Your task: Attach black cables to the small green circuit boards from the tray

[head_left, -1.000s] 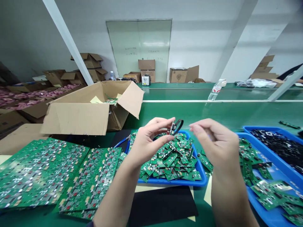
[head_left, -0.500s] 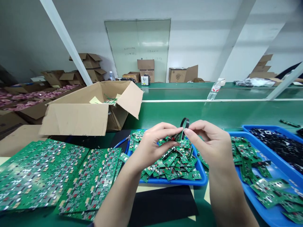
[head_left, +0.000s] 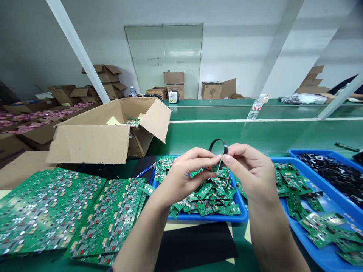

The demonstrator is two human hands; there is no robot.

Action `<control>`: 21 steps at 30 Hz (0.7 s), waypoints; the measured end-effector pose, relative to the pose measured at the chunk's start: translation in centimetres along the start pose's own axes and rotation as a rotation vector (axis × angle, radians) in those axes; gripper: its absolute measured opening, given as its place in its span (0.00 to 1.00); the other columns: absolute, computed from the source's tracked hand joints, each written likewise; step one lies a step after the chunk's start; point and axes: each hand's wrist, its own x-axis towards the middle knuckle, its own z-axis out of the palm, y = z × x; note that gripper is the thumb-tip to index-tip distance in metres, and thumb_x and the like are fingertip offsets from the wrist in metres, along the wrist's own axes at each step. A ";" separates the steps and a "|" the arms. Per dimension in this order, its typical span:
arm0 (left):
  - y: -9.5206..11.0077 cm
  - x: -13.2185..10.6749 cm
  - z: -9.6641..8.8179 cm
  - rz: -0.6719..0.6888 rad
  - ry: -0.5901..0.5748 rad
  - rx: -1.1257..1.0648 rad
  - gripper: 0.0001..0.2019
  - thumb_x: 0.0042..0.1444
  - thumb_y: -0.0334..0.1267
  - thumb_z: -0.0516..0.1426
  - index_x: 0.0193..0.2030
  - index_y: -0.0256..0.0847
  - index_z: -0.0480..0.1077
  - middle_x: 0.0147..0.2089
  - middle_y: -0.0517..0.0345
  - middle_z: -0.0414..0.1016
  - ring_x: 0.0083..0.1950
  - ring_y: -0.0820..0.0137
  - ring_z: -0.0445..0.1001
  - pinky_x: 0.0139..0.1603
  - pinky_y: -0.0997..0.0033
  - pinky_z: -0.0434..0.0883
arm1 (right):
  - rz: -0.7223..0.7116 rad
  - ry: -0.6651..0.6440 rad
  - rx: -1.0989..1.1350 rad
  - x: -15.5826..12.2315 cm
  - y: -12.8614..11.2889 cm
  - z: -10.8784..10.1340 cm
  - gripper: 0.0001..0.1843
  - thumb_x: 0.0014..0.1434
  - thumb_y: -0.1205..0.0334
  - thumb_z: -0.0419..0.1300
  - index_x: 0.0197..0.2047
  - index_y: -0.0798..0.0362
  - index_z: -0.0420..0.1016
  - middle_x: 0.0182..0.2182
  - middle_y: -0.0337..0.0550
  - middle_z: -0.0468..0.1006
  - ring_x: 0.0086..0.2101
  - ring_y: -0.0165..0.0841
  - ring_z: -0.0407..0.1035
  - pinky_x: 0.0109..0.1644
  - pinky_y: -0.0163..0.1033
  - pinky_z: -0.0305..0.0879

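Note:
My left hand pinches a small green circuit board above a blue tray heaped with several such boards. A black ring-shaped part stands up from the board, and my right hand pinches it at its lower right edge. Both hands meet fingertip to fingertip over the tray's middle.
Large green panels of uncut boards lie at the left. An open cardboard box stands behind them. Two more blue trays sit at the right, one with boards, one with black parts. A water bottle stands on the green conveyor.
My right hand moved left from apart to meet my left hand and took hold of the black ring, which now stands more upright above the board.

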 end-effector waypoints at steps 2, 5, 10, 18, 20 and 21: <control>-0.2 -0.1 0.1 -0.015 0.000 0.006 0.18 0.55 0.26 0.61 0.52 0.44 0.73 0.44 0.54 0.74 0.44 0.71 0.75 0.45 0.72 0.75 | -0.100 0.025 -0.097 -0.1 -0.2 0.2 0.06 0.59 0.71 0.60 0.32 0.51 0.71 0.26 0.36 0.70 0.27 0.27 0.66 0.31 0.33 0.65; -0.4 -0.2 0.1 -0.042 0.003 0.030 0.18 0.56 0.27 0.61 0.52 0.44 0.73 0.43 0.54 0.74 0.44 0.71 0.75 0.45 0.71 0.75 | -0.287 0.053 -0.222 -0.1 -0.3 0.5 0.08 0.58 0.75 0.60 0.33 0.51 0.71 0.27 0.36 0.71 0.28 0.28 0.66 0.32 0.35 0.65; -0.3 -0.2 -0.2 -0.048 0.054 0.082 0.17 0.57 0.27 0.60 0.53 0.44 0.72 0.43 0.54 0.74 0.45 0.70 0.74 0.45 0.71 0.74 | -0.483 0.050 -0.240 0.2 -0.2 0.9 0.12 0.53 0.80 0.61 0.35 0.52 0.73 0.29 0.38 0.73 0.30 0.30 0.68 0.31 0.36 0.65; -0.6 0.0 -0.7 -0.019 0.199 0.270 0.14 0.56 0.26 0.60 0.49 0.41 0.71 0.43 0.54 0.72 0.45 0.69 0.73 0.46 0.68 0.74 | -0.294 -0.793 0.344 0.5 0.0 -2.3 0.11 0.64 0.64 0.53 0.41 0.49 0.77 0.17 0.35 0.70 0.18 0.27 0.65 0.24 0.33 0.62; -0.6 0.0 -0.9 0.005 0.222 0.298 0.15 0.56 0.25 0.59 0.49 0.43 0.70 0.44 0.54 0.72 0.46 0.68 0.73 0.47 0.67 0.74 | -0.286 -0.749 0.535 0.9 0.4 -3.0 0.12 0.64 0.57 0.53 0.44 0.46 0.76 0.10 0.29 0.61 0.11 0.24 0.56 0.18 0.31 0.56; -0.6 0.0 -1.0 0.030 0.220 0.308 0.15 0.57 0.25 0.58 0.50 0.43 0.69 0.44 0.54 0.72 0.47 0.68 0.73 0.48 0.66 0.74 | -0.262 -0.653 0.576 1.1 0.6 -3.2 0.12 0.64 0.56 0.53 0.46 0.45 0.76 0.09 0.27 0.57 0.09 0.24 0.51 0.16 0.30 0.52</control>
